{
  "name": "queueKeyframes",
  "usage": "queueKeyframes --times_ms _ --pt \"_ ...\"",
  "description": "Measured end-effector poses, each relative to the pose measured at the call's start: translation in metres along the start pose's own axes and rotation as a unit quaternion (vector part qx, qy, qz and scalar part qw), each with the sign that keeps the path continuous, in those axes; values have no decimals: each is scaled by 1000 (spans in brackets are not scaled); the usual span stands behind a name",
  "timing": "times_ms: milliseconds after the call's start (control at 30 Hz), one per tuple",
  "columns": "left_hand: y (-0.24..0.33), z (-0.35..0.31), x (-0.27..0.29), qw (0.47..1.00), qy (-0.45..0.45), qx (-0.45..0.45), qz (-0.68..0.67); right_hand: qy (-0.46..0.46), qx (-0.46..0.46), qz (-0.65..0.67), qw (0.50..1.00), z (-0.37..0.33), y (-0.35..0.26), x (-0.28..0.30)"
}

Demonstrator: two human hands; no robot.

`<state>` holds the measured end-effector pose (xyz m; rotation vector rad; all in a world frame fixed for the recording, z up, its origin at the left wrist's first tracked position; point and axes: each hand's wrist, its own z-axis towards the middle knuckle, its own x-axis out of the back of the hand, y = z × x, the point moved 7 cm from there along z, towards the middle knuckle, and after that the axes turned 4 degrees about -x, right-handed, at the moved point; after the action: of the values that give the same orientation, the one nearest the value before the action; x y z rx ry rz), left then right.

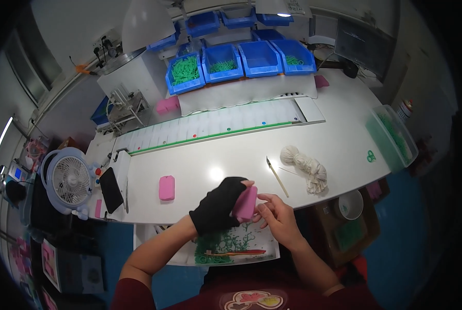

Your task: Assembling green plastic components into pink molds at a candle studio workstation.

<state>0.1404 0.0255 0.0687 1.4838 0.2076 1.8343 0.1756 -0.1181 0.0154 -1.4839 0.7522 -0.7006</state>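
My left hand (218,206), in a black glove with bare fingertips, grips a pink rounded block (245,203) above the front edge of the white table. The block is tilted, and the glove covers its left side. My bare right hand (278,217) is at the block's right edge, fingers bent and thumb and fingertips against it. A second pink block (167,188) lies flat on the table to the left. Below my hands, an open drawer (272,252) holds green branching scraps (236,238) and a red-handled thin tool (241,252).
A thin-handled pointed tool (277,177) and a white yarn bundle (306,169) lie right of centre. Behind runs a long green-edged strip (215,130), beneath blue bins (262,58) with green pieces. A fan (68,176) stands left; a clear tub (392,137) stands right.
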Motion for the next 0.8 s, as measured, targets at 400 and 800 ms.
queueKeyframes --times_ms 400,800 --pt "-251 104 85 976 45 190 99 111 29 31 993 -12 -2 64" --pt "-273 10 158 939 274 209 19 142 87 26 986 -12 -6 77"
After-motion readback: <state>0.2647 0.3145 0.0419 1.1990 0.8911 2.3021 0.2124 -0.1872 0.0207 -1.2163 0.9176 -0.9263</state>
